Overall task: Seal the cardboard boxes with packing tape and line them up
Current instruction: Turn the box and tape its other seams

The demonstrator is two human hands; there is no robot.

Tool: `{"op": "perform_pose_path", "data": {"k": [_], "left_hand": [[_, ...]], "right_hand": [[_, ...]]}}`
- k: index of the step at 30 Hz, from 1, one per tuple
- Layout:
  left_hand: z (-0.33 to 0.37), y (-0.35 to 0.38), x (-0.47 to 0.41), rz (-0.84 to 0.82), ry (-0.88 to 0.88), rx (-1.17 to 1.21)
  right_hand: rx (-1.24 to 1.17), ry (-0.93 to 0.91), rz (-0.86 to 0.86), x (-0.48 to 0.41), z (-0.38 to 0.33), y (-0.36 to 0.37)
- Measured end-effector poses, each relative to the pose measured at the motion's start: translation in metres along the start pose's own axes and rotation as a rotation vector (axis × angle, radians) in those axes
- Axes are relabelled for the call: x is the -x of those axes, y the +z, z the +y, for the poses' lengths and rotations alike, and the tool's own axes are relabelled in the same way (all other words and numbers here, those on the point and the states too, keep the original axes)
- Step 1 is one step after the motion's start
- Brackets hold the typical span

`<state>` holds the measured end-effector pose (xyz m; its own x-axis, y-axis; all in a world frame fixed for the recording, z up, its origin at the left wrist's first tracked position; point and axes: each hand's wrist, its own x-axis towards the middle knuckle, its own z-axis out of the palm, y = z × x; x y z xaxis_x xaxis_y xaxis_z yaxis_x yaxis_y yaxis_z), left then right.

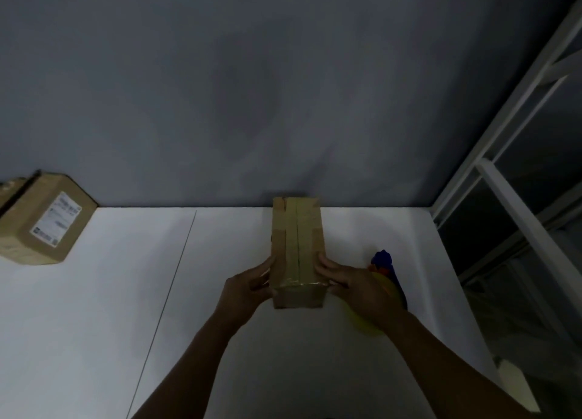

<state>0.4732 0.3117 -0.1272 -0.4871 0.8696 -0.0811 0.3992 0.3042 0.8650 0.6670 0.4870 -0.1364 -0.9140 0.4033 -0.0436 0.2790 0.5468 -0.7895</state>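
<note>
Head view, angled forward-down, near table [94, 308]

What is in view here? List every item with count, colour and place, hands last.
long brown cardboard box sealed with tape: one, brown, table centre, held at its near end.
brown cardboard box with white label: one, brown, table's far left.
cardboard box at the frame edge: one, brown, far left, mostly cut off.
blue and yellow object, probably a tape dispenser: one, table's right side, partly hidden.
white table: one, white, under everything.
grey wall: one, behind the table.
white window frame: one, far right.
left hand: one, grips the long box's left side.
right hand: one, grips its right side.
</note>
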Motion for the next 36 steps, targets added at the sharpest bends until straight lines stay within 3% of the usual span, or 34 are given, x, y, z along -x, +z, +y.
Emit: {"op": "perform_pose_path", "data": {"k": [4, 11, 18, 23, 26, 28, 30, 32, 36], "left_hand": [[0.003, 0.004, 0.0, 0.066, -0.04, 0.024], [0.008, 0.016, 0.013, 0.117, -0.071, -0.006], [0.006, 0.036, 0.017, 0.428, -0.095, -0.031], [0.008, 0.047, 0.016, 0.558, -0.271, 0.002], [0.006, 0.04, 0.015, 0.496, -0.241, -0.062], [0.003, 0.035, 0.014, 0.432, -0.233, -0.057], [0.004, 0.034, 0.015, 0.388, -0.227, 0.008], [0.009, 0.034, 0.016, 0.353, -0.214, 0.082], [0.012, 0.029, 0.012, 0.282, -0.247, 0.089]], "right_hand": [[0.201, -0.092, -0.018, -0.007, -0.003, 0.0], [0.165, 0.025, 0.074, -0.003, 0.0, 0.011], [0.249, -0.073, -0.075, -0.014, 0.002, 0.019], [0.419, -0.048, -0.047, -0.017, 0.0, 0.037], [0.52, -0.05, -0.089, -0.017, -0.015, 0.033], [0.613, -0.137, -0.072, -0.018, -0.012, 0.032], [0.801, -0.109, 0.008, -0.011, -0.017, 0.041], [0.751, -0.112, 0.038, -0.002, -0.022, 0.056], [0.827, -0.338, 0.188, -0.008, -0.027, 0.046]]}}
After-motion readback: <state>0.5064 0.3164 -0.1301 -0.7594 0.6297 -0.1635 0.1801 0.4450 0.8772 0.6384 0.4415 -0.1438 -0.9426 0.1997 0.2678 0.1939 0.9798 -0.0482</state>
